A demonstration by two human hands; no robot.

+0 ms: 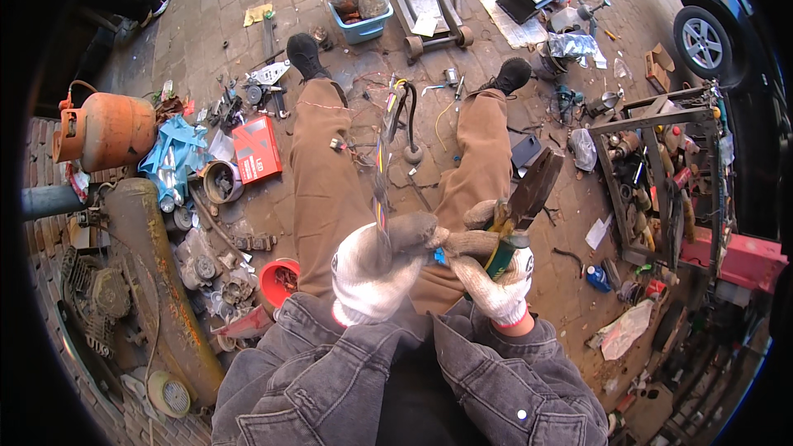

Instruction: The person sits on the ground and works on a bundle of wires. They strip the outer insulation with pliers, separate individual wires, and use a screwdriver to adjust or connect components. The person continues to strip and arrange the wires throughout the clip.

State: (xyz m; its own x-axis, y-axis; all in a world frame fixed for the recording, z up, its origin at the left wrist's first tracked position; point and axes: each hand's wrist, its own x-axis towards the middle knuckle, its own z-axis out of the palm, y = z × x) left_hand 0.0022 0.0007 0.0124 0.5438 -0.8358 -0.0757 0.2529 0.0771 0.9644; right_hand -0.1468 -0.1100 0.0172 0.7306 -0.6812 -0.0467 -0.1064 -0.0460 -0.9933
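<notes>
My left hand, in a white glove with dirty grey fingers, is closed around a bundle of coloured wires. The bundle rises between my knees, beside a looped black cable. My right hand, gloved alike, grips pliers with green and yellow handles; their broad dark head points up and right. Fingertips of both hands meet in front of my lap. A small bright blue piece shows there; what it belongs to is hidden by the fingers.
An orange gas cylinder, red box and red bowl stand left. Ahead are a blue basket and floor jack. A metal frame full of parts stands right, near a car wheel.
</notes>
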